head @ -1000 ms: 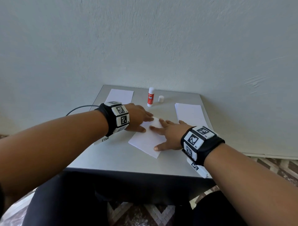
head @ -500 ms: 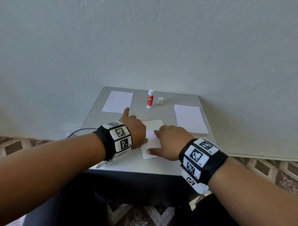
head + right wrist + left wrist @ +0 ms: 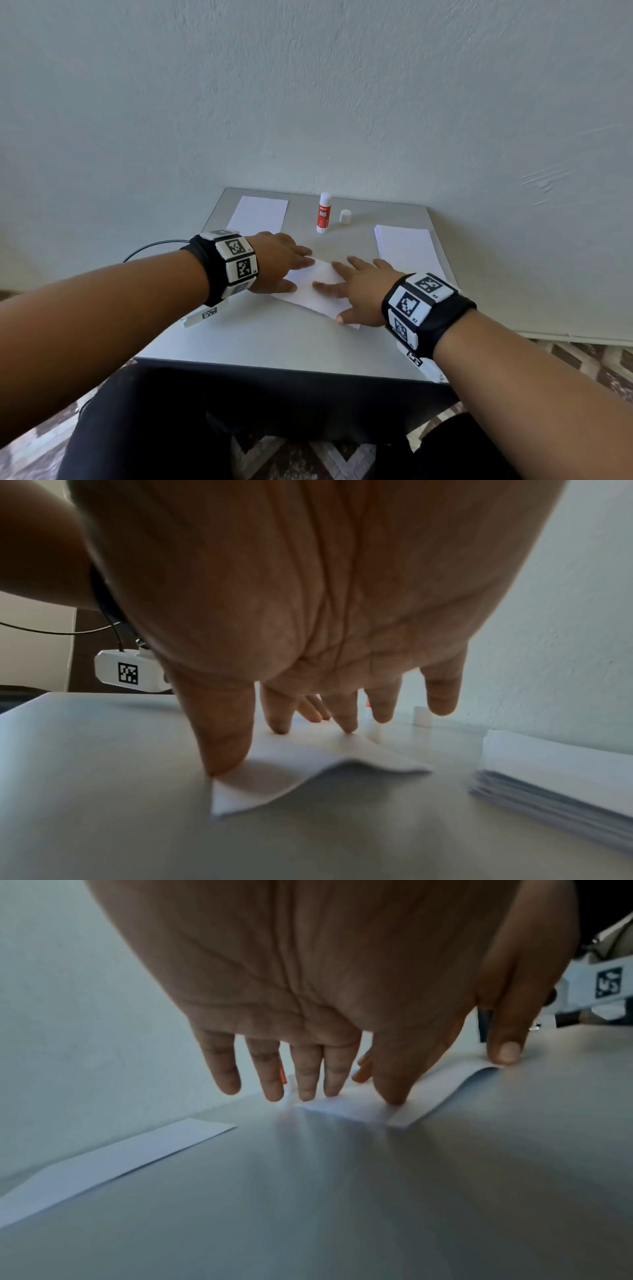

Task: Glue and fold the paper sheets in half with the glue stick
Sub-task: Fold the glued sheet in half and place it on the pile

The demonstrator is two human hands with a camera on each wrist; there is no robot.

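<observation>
A folded white paper sheet (image 3: 317,287) lies askew in the middle of the grey table (image 3: 274,339). My left hand (image 3: 284,263) presses flat on its left end, fingers straight. My right hand (image 3: 356,291) presses on its right part, fingers spread and thumb at the near corner. In the right wrist view the sheet (image 3: 308,772) bulges up a little beside the thumb. The left wrist view shows my straight fingers on the sheet (image 3: 404,1099). The red and white glue stick (image 3: 323,212) stands uncapped at the back of the table, its white cap (image 3: 345,217) beside it.
A single white sheet (image 3: 258,216) lies at the back left of the table. A stack of white sheets (image 3: 407,250) sits at the back right. A wall rises right behind the table. A black cable (image 3: 150,248) hangs off the left edge.
Both hands have spread flat on the folded sheet again. Half a second ago the left fingers were curled with the forefinger pointing. The sheet has turned askew and shifted.
</observation>
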